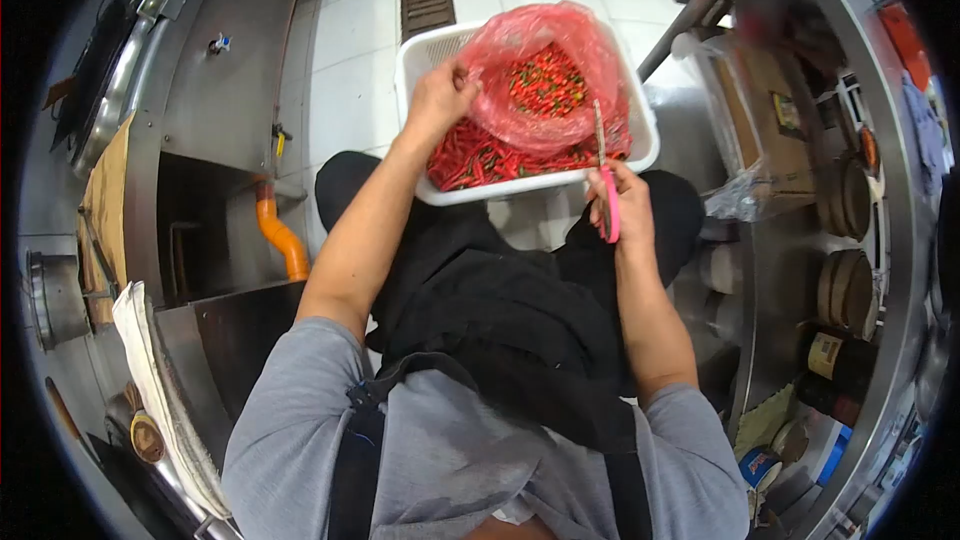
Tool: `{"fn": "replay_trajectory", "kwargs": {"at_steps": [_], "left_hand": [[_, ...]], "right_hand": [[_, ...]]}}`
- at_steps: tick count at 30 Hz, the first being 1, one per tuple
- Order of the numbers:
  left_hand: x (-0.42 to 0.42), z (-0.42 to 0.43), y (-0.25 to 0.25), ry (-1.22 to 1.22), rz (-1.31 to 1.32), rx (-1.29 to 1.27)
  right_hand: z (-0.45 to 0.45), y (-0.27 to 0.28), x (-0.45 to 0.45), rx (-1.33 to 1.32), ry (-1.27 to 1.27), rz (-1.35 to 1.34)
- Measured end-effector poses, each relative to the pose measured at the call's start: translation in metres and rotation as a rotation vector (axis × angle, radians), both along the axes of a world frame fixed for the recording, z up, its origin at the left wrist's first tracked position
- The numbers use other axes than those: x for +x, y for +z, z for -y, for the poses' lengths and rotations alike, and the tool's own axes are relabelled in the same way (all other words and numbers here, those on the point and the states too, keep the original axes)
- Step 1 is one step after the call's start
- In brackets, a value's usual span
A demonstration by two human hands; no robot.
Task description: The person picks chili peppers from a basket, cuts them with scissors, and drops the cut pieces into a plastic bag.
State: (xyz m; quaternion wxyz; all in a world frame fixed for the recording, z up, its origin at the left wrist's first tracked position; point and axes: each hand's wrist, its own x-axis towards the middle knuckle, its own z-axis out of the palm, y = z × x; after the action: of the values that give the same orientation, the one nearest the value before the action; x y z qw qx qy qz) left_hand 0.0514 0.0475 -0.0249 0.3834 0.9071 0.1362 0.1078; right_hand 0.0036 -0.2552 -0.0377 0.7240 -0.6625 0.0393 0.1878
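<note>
Pinching the left edge of the bag [500, 50] in the left hand [447, 95], fingertips drawn together. Gripping the scissors [612, 208] by the pink handles in the right hand [632, 202], fingers curled round, blades pointing away over the bag's right side. Facing a white basket [649, 125], with the open bag inside, resting on long chilies [468, 155] and holding small chilies [548, 82]

No text, brand or number can be read. A dark bottle [848, 358] at the right carries a pale label [825, 354] whose print is too small to make out. The blue label [762, 464] on a round white container [751, 485] at the lower right is also illegible, as is the small dark-and-yellowish label [786, 115] on the cardboard box [790, 162].
</note>
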Motion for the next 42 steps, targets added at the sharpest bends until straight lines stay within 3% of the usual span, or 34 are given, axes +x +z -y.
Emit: {"fn": "replay_trajectory", "kwargs": {"at_steps": [3,5,6,7,13,15,17,20,26,39,42], "left_hand": [[-0.018,-0.032,-0.012,-0.022,-0.046,0.097],[-0.032,-0.04,-0.024,-0.276,-0.217,0.149],[-0.038,-0.031,-0.02,-0.268,-0.369,0.06],[-0.042,-0.026,-0.027,-0.4,-0.288,0.208],[-0.046,0.009,-0.042,-0.36,-0.228,0.365],[-0.046,0.006,-0.038,-0.256,-0.199,0.125],[-0.048,-0.003,-0.034,-0.243,-0.17,0.123],[-0.052,-0.01,-0.026,-0.102,-0.319,-0.396],[-0.065,-0.009,-0.023,0.017,-0.274,-0.771],[-0.033,0.006,0.02,-0.169,-0.193,-0.64],[-0.005,0.015,0.038,-0.302,-0.267,-0.487]], "right_hand": [[-0.005,-0.004,-0.003,0.03,-0.019,0.005],[-0.012,0.005,-0.004,-0.002,-0.034,-0.024],[-0.014,0.004,-0.004,0.003,-0.032,-0.03],[-0.016,0.003,-0.002,0.013,-0.028,-0.022],[-0.022,-0.002,0.002,0.045,-0.016,0.005],[-0.019,-0.003,0.0,0.049,-0.008,0.018],[-0.016,-0.003,0.0,0.079,-0.015,0.01],[-0.012,0.001,0.0,0.053,-0.007,-0.029],[-0.013,0.0,0.0,0.09,0.039,-0.046],[-0.012,0.001,-0.002,0.055,0.127,-0.07],[-0.01,-0.005,0.0,0.055,0.106,-0.04]]}}
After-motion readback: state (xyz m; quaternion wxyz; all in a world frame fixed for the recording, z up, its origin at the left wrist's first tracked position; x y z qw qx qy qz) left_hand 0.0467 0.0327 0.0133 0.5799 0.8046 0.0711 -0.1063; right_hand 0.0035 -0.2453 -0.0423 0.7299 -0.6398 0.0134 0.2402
